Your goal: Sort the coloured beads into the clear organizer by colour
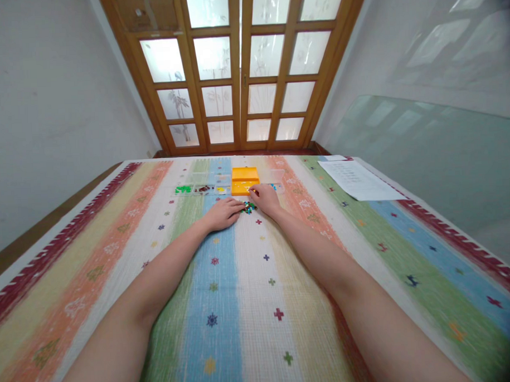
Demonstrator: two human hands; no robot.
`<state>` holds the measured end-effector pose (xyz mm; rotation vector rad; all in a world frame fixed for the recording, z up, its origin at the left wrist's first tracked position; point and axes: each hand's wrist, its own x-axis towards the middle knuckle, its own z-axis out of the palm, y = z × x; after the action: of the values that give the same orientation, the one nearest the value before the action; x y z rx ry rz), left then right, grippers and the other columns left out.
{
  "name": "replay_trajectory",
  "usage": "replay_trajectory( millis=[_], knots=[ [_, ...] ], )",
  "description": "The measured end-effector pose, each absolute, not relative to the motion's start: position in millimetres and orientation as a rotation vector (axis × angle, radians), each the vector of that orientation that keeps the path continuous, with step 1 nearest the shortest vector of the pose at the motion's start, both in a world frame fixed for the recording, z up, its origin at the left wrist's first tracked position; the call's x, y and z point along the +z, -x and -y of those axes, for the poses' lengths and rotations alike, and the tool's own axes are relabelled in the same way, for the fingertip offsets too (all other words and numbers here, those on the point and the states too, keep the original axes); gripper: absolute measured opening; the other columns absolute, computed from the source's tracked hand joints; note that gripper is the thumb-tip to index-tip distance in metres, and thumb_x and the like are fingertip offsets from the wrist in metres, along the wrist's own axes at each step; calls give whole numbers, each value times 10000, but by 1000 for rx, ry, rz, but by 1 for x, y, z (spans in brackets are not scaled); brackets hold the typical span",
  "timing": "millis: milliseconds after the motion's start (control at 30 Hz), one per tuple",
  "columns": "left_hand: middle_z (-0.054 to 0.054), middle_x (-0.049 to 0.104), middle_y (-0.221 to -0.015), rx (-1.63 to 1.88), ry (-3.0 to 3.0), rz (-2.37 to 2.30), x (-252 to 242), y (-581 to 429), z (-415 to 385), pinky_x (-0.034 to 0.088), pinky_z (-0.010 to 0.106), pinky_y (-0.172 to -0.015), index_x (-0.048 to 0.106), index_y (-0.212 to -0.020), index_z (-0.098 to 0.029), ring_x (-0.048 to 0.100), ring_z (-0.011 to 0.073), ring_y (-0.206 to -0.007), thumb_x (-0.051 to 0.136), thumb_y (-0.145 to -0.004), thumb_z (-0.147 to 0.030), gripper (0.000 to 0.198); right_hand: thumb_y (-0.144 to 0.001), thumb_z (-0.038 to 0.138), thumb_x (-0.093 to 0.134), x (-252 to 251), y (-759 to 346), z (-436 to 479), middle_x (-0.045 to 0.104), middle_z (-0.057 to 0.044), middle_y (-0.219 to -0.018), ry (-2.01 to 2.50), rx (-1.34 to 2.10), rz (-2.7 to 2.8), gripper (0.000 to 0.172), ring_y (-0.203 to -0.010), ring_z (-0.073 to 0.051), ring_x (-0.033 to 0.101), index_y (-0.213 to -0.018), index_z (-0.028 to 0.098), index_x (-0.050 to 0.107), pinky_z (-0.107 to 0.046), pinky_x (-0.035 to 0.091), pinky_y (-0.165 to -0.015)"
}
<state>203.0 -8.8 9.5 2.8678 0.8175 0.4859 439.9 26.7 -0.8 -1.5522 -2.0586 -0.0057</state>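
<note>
A small pile of mixed coloured pieces [249, 207] lies on the striped cloth. My left hand [224, 214] rests palm down at the pile's left side, fingers extended and touching its edge. Just above and to the right of the pile, my right hand [264, 198] is at the front edge of an open yellow box [245, 173], fingers pinched together; anything between them is too small to make out. Left of the box, clear compartments hold green pieces [183, 189], dark brown pieces [203, 189] and yellow pieces [220, 189]. Blue pieces [273, 186] sit in another clear compartment to the right.
The striped tablecloth [260, 335] covers the table. Printed paper sheets [355, 179] lie at the far right. Beyond the table's far edge stand wooden doors with glass panes [219, 100], and a glass panel [425, 151] leans along the right wall.
</note>
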Motion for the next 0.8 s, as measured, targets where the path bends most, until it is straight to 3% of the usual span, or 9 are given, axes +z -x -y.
replay_trajectory(
  millis=[333,600,800],
  knots=[
    [81,686,-1358,730,-2699,-894,-3,-197,-2,454,460,-1144,699,-1330,-239,602,234,-1269,451,-1033,-274,388,-1018,290,523,-1,-440,-26,788,-78,-1022,1544,-18,2063,282,-937,-230,688,-1052,205,789,-309,453,-861],
    [52,691,-1365,1012,-2364,-1211,-5,-179,-18,470,455,-1164,721,-1308,-249,618,225,-1283,458,-976,-195,427,-1014,286,523,2,-439,-23,780,-78,-1018,1538,-1,2082,278,-930,-226,672,-1037,206,788,-306,442,-841],
    [72,679,-1370,1242,-2068,-1468,-10,-155,-34,528,386,-1079,716,-1292,-200,698,184,-1068,419,-969,-174,440,-1009,276,539,5,-433,-18,760,-79,-1010,1378,27,2246,250,-981,-227,637,-1028,214,781,-326,417,-900]
  ],
)
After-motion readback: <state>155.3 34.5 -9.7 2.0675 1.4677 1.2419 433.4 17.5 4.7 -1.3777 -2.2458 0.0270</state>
